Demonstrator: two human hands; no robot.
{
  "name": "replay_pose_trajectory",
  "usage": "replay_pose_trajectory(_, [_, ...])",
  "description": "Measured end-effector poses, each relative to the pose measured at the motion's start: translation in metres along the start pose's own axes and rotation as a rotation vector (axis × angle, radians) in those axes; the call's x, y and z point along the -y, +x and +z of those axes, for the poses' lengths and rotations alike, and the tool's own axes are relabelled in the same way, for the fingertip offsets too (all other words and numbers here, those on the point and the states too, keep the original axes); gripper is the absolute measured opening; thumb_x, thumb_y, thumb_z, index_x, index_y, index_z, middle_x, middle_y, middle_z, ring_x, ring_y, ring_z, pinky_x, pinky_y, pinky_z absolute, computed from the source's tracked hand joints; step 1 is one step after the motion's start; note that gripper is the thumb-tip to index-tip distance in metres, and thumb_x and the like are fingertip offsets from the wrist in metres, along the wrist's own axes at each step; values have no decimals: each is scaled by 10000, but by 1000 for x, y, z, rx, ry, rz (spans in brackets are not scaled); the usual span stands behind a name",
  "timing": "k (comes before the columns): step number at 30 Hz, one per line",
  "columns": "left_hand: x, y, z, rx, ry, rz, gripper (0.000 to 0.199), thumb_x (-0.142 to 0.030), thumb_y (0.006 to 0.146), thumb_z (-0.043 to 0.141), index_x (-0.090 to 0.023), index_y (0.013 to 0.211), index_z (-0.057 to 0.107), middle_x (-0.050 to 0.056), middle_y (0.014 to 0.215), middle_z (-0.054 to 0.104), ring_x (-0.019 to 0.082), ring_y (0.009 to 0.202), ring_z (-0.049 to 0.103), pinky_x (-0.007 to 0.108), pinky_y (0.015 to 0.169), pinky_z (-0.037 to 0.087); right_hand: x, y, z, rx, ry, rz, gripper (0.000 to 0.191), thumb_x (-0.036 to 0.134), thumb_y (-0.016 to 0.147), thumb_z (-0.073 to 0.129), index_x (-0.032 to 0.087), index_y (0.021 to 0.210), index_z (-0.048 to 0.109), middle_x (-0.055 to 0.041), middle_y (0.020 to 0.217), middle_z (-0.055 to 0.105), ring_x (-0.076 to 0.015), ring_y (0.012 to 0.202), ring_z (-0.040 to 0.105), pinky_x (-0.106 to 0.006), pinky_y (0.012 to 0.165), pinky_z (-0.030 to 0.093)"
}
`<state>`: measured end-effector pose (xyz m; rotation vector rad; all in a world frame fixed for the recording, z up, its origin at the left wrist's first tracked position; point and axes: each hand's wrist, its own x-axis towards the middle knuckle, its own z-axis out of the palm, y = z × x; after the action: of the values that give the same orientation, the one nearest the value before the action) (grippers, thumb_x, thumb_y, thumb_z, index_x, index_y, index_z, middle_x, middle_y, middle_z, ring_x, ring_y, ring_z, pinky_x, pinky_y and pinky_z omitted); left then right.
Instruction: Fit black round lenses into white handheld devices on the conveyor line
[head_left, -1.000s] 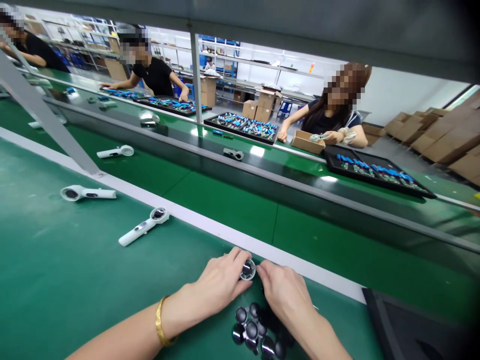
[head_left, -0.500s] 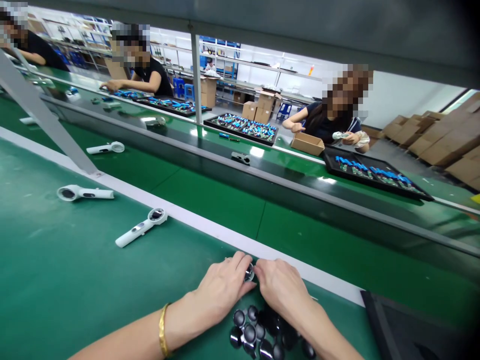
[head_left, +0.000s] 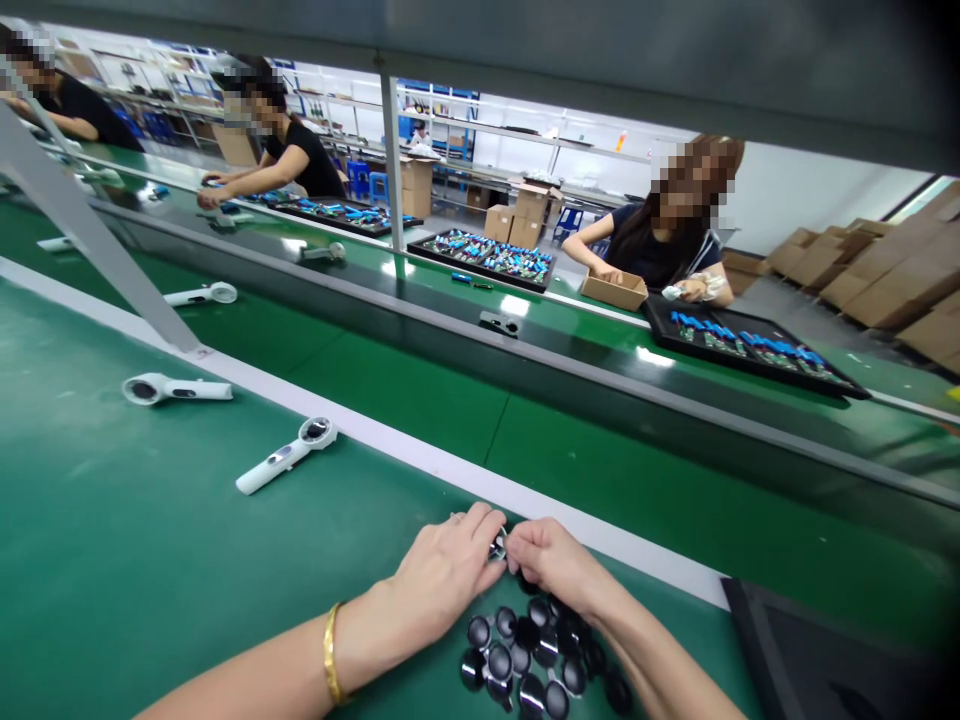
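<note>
On my feed, the left hand (head_left: 442,572) and right hand (head_left: 555,563) meet at a small round lens (head_left: 496,547), mostly hidden, a shiny rim glinting between the fingertips (head_left: 517,540), which pinch it from both sides, just above a heap of glossy black round lenses (head_left: 536,645) on the green bench mat (head_left: 150,560); a white handheld magnifier (head_left: 285,455) lies off to the left

"How many handheld magnifiers (head_left: 285,455) lie along the benches?"
"Six can be counted."
"And the round black lenses (head_left: 499,662) heaped at the front?"
"About fourteen. They overlap, so that count is rough."
"How many black trays (head_left: 484,258) of blue-and-green parts?"
"Three."
"And across the line?"
"Three co-workers (head_left: 660,262) in all along the far side, and one open cardboard box (head_left: 613,290)."
</note>
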<state>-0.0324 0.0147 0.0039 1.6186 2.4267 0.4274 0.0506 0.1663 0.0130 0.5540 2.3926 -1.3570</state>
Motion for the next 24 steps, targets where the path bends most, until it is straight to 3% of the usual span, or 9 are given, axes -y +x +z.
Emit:
replay_pose_trajectory(4, [0,1,-2,-4,-32,-14,343,-292,875,546,-270,1188,405,7,1128,543,218,935,578,354,720,525,9,-8,0,-138,-119,-23,272,250,846,397,177,633,550,-19,598,560,-148,617,505,-255,581,329])
replay_pose_trajectory(7, [0,1,-4,4,-54,-28,341,-282,872,544,-273,1184,406,4,1130,538,211,923,588,355,721,528,20,-17,1,-247,-396,9,298,241,888,359,184,730,606,-89,715,659,-229,720,595,-310,620,337])
replay_pose_trajectory(10, [-2,1,-5,13,-56,-41,322,-287,878,529,-260,1176,409,14,1128,533,213,908,596,360,715,528,32,-24,4,-262,-729,43,302,165,884,337,181,864,638,-128,760,693,-279,739,651,-330,606,373])
replay_pose_trajectory(12, [-3,2,-5,15,-45,-50,302,-311,891,510,-257,1171,413,19,1122,533,218,901,599,359,702,527,40,-25,5,-244,-829,51,294,96,839,369,165,942,635,-144,796,698,-295,790,663,-338,632,407])
replay_pose_trajectory(18, [-5,4,-3,21,-38,-69,301,-344,906,482,-243,1180,409,32,1103,535,213,869,604,329,660,520,57,-22,3,-175,-872,67,258,59,813,429,120,958,633,-153,834,692,-265,821,666,-310,681,438])
replay_pose_trajectory(24, [-7,6,-2,20,-38,-90,294,-292,890,503,-212,1160,415,45,1093,536,218,866,609,345,694,522,55,-20,0,-167,-859,85,240,89,828,445,136,969,634,-142,842,692,-253,837,667,-295,676,442])
